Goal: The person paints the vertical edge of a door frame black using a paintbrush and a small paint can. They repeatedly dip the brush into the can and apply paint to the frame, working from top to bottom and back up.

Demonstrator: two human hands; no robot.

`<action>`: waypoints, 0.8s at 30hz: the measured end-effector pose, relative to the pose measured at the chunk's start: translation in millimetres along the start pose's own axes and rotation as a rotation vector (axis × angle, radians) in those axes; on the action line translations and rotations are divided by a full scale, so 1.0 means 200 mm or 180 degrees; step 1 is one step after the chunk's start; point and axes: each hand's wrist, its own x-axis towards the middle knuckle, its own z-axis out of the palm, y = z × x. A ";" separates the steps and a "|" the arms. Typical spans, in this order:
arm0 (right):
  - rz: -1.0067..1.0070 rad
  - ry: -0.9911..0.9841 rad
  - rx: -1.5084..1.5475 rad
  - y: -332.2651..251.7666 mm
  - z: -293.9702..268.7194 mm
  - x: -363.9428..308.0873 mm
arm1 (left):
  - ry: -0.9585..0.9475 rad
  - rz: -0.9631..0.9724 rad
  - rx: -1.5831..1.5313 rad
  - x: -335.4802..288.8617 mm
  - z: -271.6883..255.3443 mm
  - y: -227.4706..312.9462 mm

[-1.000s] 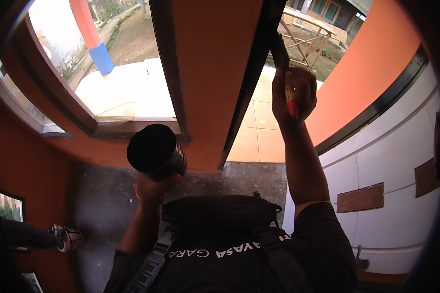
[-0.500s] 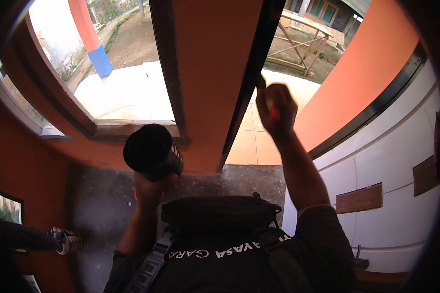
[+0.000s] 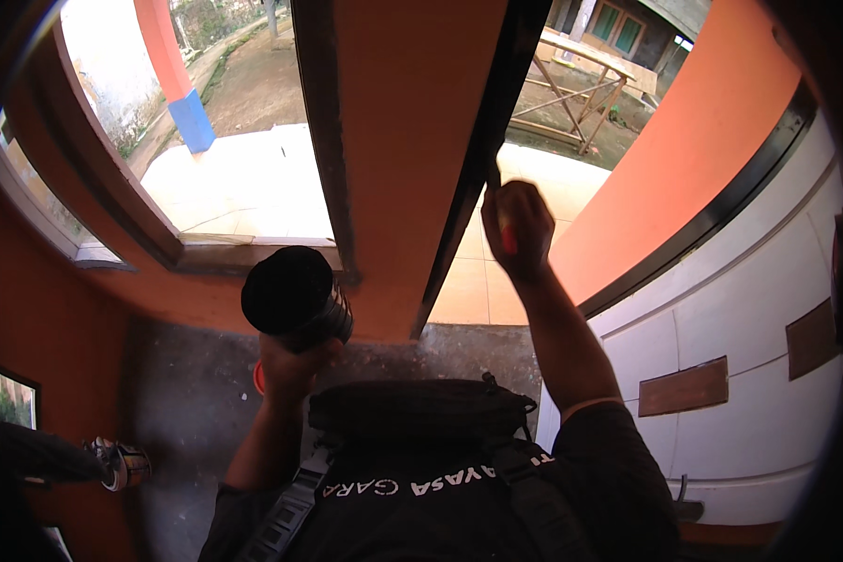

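My left hand [image 3: 292,367] is wrapped round the lower part of a black paint can [image 3: 288,288], holding it tilted in front of the wall. Its inside looks dark, and I cannot tell how full it is. In my right hand [image 3: 521,225] is a paintbrush [image 3: 495,167], its red handle partly hidden by my closed fingers. The dark brush end touches or nearly touches the black door frame [image 3: 468,206]. Something red [image 3: 259,377] shows beside my left wrist, mostly hidden.
An orange wall section [image 3: 407,140] separates the doorway from a brown-framed window [image 3: 225,255]. On the right stands a white door [image 3: 618,356] with brown panels. A small patterned tin [image 3: 126,465] is beside a dark limb at lower left. Outside is a wooden trestle [image 3: 581,94].
My right hand has moved down and slightly left with the brush, along the door frame. My left hand and the can have dropped a little.
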 end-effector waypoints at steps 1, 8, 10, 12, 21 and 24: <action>0.0147 -0.0102 0.0100 -0.01 -0.01 -0.09 | 0.0003 -0.0024 0.0023 0.01 0.01 0.01; 0.0024 -0.0038 0.0253 -0.06 -0.08 0.07 | 0.0148 0.0048 -0.0043 0.01 0.03 0.02; -0.0020 0.0256 0.0224 -0.01 -0.09 0.30 | 0.0128 -0.0035 -0.0060 0.01 0.04 0.03; -0.0297 0.0491 0.0055 0.05 -0.11 0.53 | 0.0138 -0.0131 -0.0041 0.01 0.04 0.03; -0.0583 0.1066 -0.0014 0.07 -0.14 0.71 | -0.0030 -0.0038 -0.0018 0.03 0.03 -0.02; -0.0271 0.0356 -0.0079 0.06 -0.11 0.40 | -0.0087 -0.0018 -0.0045 0.04 0.01 -0.05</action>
